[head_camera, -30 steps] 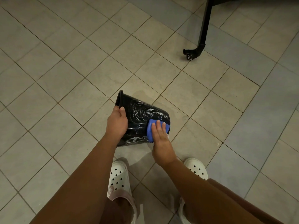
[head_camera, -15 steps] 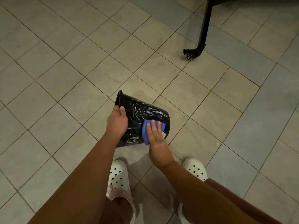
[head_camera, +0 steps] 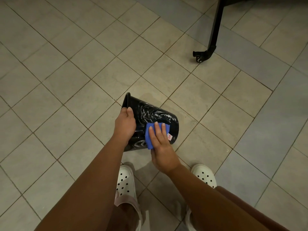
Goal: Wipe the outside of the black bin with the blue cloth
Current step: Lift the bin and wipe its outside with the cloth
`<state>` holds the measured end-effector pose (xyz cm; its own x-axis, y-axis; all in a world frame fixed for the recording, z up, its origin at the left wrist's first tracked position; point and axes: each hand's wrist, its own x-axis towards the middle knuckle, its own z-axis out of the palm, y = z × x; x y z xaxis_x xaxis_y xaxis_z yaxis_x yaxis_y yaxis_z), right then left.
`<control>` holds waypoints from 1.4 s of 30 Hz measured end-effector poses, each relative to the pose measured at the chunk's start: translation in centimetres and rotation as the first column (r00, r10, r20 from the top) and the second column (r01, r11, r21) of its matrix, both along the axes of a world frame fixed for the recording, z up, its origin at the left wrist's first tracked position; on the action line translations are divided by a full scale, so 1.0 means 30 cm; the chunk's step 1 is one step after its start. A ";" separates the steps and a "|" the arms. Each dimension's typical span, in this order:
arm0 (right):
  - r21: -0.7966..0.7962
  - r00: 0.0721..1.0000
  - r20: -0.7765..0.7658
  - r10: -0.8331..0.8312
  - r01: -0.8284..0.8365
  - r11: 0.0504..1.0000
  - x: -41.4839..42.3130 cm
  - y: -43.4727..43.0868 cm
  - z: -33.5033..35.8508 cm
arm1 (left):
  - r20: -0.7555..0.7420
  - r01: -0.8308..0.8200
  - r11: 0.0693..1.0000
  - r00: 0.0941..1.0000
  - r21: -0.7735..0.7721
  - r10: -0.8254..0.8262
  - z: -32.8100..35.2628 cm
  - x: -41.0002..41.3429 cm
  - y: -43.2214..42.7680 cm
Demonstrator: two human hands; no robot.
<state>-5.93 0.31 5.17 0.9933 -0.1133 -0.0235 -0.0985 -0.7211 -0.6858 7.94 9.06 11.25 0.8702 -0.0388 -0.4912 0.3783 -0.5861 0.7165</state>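
Held tipped sideways over the tiled floor point(head_camera: 66, 97), mouth left, the black bin point(head_camera: 155, 114) shows its streaked wall upward, probably to face the wipe. Left hand point(head_camera: 125, 125) grips the rim point(head_camera: 125, 100) as a steady. Right hand point(head_camera: 162, 147), fingers straight, presses the blue cloth point(head_camera: 150, 139) flat on the near-right wall.

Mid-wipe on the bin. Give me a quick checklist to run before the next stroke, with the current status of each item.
1. Left hand grips the black bin at its rim: ok.
2. Right hand presses the blue cloth flat on the bin's side: ok.
3. Bin tilted, side facing up for wiping: ok.
4. Outside clean: not ok, white streaks show above the cloth.
5. Side facing the floor clean: cannot tell, hidden.
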 end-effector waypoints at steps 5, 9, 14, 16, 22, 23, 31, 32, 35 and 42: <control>0.107 0.984 0.009 -0.176 0.174 0.979 0.019 -0.007 0.039 | 0.003 -0.036 0.999 0.999 -0.005 0.036 -0.005 0.002 -0.003; -0.093 0.960 0.013 -0.280 0.280 0.955 0.047 0.006 0.027 | -0.004 -0.056 0.998 0.998 -0.006 0.056 -0.003 0.001 -0.007; -0.021 0.966 0.025 -0.256 0.257 0.966 0.027 0.015 -0.007 | -0.008 -0.042 0.999 0.999 -0.012 0.042 -0.009 -0.004 -0.010; -0.024 0.962 0.062 -0.264 0.266 0.964 0.018 -0.002 -0.022 | -0.005 -0.034 0.999 0.999 -0.010 0.034 -0.011 -0.006 -0.012; -0.158 0.984 0.176 -0.005 0.033 0.987 -0.010 0.011 -0.021 | 0.002 -0.018 1.000 1.000 0.001 0.018 -0.006 -0.002 -0.004; -0.160 0.982 0.190 0.025 0.006 0.987 0.011 0.012 -0.012 | 0.012 -0.003 1.000 1.000 0.005 0.003 -0.003 -0.004 -0.007; -0.070 0.981 0.066 -0.183 0.188 0.980 0.028 -0.021 -0.034 | -0.027 -0.066 0.998 0.998 -0.015 0.065 -0.003 -0.012 -0.007; -0.082 0.984 0.086 -0.154 0.161 0.984 0.012 -0.019 -0.042 | -0.024 -0.055 0.998 0.998 -0.009 0.054 -0.003 -0.010 -0.008; -0.123 0.989 0.149 -0.014 0.033 0.992 0.001 0.016 -0.029 | -0.004 -0.022 1.000 1.000 0.003 0.022 0.006 -0.009 -0.013; -0.035 0.991 0.100 -0.090 0.094 0.995 0.103 0.011 0.020 | -0.037 -0.039 0.998 0.999 -0.048 0.037 0.007 -0.017 -0.016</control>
<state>-2.84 0.65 5.78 0.9758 -0.2033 0.0801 -0.0992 -0.7389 -0.6665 7.45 8.59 11.44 0.8533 -0.0307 -0.5205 0.4256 -0.5357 0.7293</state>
